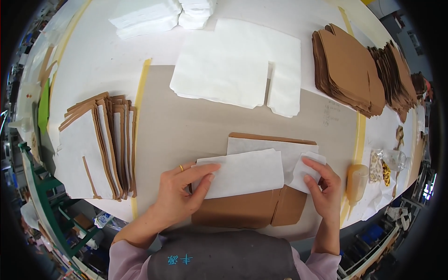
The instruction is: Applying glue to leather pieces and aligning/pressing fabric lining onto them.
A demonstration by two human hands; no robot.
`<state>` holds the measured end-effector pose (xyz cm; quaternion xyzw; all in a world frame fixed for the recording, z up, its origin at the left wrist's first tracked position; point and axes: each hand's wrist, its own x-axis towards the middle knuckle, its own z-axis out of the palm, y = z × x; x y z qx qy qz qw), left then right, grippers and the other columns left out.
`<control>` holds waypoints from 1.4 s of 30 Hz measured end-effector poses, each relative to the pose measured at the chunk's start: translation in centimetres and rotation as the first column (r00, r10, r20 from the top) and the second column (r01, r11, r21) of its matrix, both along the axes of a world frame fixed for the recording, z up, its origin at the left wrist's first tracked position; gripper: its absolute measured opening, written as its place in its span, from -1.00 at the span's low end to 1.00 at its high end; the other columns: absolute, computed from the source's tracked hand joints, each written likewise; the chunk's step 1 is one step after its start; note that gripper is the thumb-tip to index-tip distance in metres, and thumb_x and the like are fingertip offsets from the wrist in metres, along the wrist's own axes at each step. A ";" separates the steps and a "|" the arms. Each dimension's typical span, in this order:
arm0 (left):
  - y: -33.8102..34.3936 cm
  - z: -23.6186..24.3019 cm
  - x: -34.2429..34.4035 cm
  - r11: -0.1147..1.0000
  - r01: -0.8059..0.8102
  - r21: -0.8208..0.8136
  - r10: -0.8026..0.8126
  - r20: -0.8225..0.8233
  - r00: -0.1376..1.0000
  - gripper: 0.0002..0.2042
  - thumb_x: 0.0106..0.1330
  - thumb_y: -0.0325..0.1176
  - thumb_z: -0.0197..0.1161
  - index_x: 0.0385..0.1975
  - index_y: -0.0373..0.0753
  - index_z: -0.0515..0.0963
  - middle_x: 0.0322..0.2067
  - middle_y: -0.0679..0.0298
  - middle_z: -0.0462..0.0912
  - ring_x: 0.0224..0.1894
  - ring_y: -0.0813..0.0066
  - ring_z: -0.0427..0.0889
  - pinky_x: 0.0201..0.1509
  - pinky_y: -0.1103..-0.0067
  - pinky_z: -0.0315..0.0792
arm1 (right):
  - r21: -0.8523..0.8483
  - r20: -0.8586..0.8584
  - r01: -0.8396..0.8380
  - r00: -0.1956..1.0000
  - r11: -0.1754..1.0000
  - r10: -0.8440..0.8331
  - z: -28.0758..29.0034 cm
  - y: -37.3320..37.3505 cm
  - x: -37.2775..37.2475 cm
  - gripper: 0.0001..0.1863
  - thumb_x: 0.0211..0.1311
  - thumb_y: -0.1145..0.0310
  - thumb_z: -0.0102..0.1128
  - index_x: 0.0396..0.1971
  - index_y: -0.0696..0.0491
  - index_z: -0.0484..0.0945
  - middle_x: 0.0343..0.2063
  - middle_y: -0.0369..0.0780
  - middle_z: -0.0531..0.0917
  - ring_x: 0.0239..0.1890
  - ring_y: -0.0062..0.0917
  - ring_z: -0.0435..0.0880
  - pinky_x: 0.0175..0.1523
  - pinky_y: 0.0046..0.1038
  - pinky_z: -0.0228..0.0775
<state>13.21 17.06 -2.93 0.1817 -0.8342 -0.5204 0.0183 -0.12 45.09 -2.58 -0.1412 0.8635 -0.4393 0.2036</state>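
Note:
In front of me lies a brown cut panel (233, 211), its upper half covered by a white sheet (247, 171) of the same slotted outline. The sheet's near part is folded or lifted over the panel. My left hand (184, 186), with a ring on one finger, pinches the sheet's left end between thumb and forefinger. My right hand (324, 184) pinches the narrow right flap of the sheet, to the right of the slot. A brown edge (273, 137) shows beyond the sheet. What lies beneath the sheet between the hands is hidden.
A stack of white slotted sheets (228, 65) lies beyond my hands, with more white stacks (147, 16) farther off. Brown panels (345, 70) are piled at the far right. White-faced panels (86, 154) fan out at left. A glue bottle (357, 182) stands by my right hand.

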 end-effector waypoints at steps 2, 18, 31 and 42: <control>0.0 -0.1 0.0 1.000 -0.010 0.009 0.010 0.002 1.000 -0.76 0.20 -0.61 0.26 -0.16 -0.21 0.71 -0.61 0.26 0.55 -0.62 0.63 0.34 -0.55 0.66 0.18 | 0.018 0.017 -0.023 1.000 1.000 0.023 0.4 -0.3 -0.1 -0.64 0.16 0.59 0.25 -0.01 0.06 0.64 -0.25 -0.23 0.65 -0.38 -0.70 0.52 -0.39 -0.68 0.28; -0.2 -0.5 0.1 0.996 0.007 -0.090 -0.005 0.029 1.000 -0.79 0.17 -0.58 0.31 -0.21 -0.24 0.71 -0.54 0.28 0.63 -0.62 0.67 0.34 -0.56 0.66 0.15 | 0.036 0.079 -0.054 0.996 0.998 0.051 1.1 -0.3 -0.3 -0.61 0.20 0.59 0.22 0.04 0.02 0.63 -0.22 -0.28 0.63 -0.41 -0.75 0.41 -0.43 -0.68 0.17; -0.1 -1.1 0.2 0.988 0.030 -0.148 -0.036 -0.034 0.999 -0.79 0.16 -0.56 0.33 -0.20 -0.25 0.70 -0.60 0.26 0.54 -0.65 0.63 0.30 -0.56 0.64 0.13 | 0.068 0.047 -0.053 0.998 0.996 0.050 0.6 0.1 -0.6 -0.64 0.20 0.57 0.23 0.01 0.01 0.65 -0.29 -0.30 0.59 -0.47 -0.72 0.34 -0.44 -0.65 0.15; -0.4 -0.5 0.7 0.996 0.060 -0.060 -0.058 0.030 0.998 -0.73 0.18 -0.55 0.34 -0.10 -0.21 0.67 -0.57 0.25 0.55 -0.68 0.59 0.41 -0.59 0.64 0.30 | 0.147 -0.063 -0.022 0.998 0.989 0.032 0.9 -0.3 0.0 -0.67 0.15 0.52 0.29 -0.05 0.04 0.66 -0.49 -0.25 0.53 -0.64 -0.63 0.34 -0.52 -0.58 0.19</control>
